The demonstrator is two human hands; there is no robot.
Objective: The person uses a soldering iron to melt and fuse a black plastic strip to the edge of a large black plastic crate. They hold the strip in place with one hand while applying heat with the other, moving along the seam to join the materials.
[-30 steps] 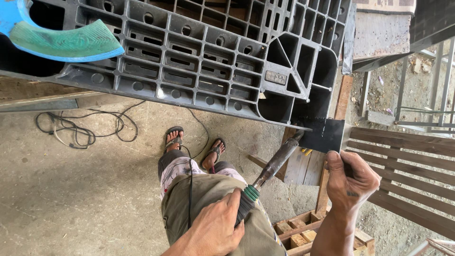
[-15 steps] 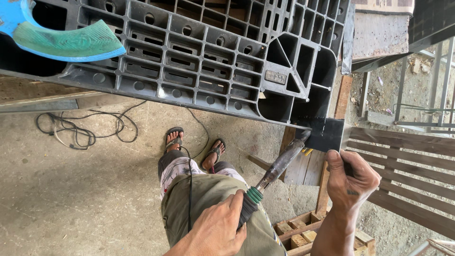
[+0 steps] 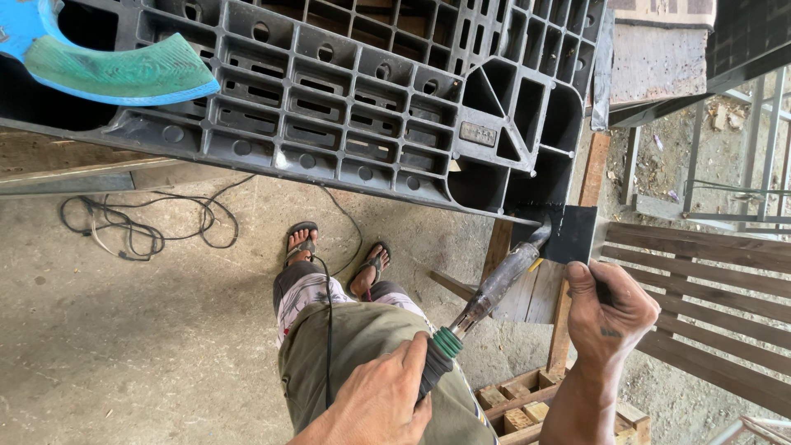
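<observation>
left hand | we are closing our fingers around the iron by its handle, keeping off the likely hot tip at the pallet corner; right hand | we are pinching the patch, probably light and stiff, by its lower edge against that corner

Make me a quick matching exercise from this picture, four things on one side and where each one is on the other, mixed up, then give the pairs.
1. left hand
2. right hand
3. tool tip
4. black cable

A. lying tangled on the concrete floor
B. against the lower corner of the grey plastic pallet
C. gripping the tool's handle
D. holding the flat black piece from below

Pairs: 1-C, 2-D, 3-B, 4-A
</observation>
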